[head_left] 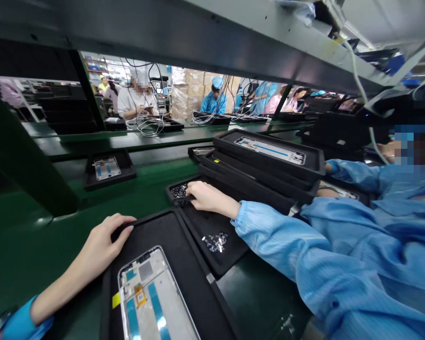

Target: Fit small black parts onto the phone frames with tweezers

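My left hand (109,238) grips the far left corner of a long black tray (194,278), thumb and fingers closed at its rim. In that tray lies a silver phone frame (177,302) with blue strips, an orange flex piece and a yellow tab (116,300). My right hand (205,196) reaches to a small black box (170,192) holding many tiny dark parts (179,190). Its fingers are pinched at the box's near edge; what is between them is hidden. Below, small shiny pieces (216,242) lie scattered on another black tray (198,222).
Stacked black trays (262,177) rise behind my right hand, with another phone frame (271,150) on top. A black tray (127,175) sits at back left. A co-worker's blue sleeve (357,174) is close on the right. A metal beam (212,42) hangs overhead; a green post (31,151) stands left.
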{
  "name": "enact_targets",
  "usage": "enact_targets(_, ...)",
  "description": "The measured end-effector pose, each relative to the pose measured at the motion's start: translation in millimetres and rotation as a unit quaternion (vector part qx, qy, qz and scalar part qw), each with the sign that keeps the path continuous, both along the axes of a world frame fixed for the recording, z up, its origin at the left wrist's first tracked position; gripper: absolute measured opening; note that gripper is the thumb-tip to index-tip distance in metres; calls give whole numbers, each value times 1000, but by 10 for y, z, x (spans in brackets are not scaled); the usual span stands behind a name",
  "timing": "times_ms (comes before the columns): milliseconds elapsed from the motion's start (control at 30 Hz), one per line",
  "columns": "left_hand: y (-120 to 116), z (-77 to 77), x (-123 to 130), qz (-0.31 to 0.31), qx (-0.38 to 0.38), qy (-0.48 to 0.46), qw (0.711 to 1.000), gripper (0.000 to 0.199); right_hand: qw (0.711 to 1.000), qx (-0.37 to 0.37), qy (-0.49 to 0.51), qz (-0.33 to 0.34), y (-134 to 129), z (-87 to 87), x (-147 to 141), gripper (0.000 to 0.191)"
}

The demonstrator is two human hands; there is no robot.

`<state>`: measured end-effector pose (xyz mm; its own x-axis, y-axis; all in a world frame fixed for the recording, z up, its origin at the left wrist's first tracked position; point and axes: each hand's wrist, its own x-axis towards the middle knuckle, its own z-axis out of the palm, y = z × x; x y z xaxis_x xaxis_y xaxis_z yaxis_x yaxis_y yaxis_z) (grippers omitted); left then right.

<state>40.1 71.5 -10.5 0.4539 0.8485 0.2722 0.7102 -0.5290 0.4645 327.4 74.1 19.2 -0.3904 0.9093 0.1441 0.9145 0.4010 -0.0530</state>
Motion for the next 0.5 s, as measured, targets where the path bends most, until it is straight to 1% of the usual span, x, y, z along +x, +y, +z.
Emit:
enact_targets(100,8,-11,6,-4,4,-5,1000,39,1000,7,0,-5,12,-20,-8,18)
enact_targets(200,7,-16,7,-7,11,-6,1000,38,1000,15,10,-13,47,-58,-5,12)
enact_targets(300,16,-31,-6,-7,14,-3,1000,37,999,16,23,-20,108,-109,16,15)
enact_targets(400,78,-100,-50,-15,15,4,1000,35,999,10,34,-17,174,-159,54,17)
enact_targets(500,184,-220,-130,-31,18,10,999,32,999,3,41,-5,227,-190,100,16)
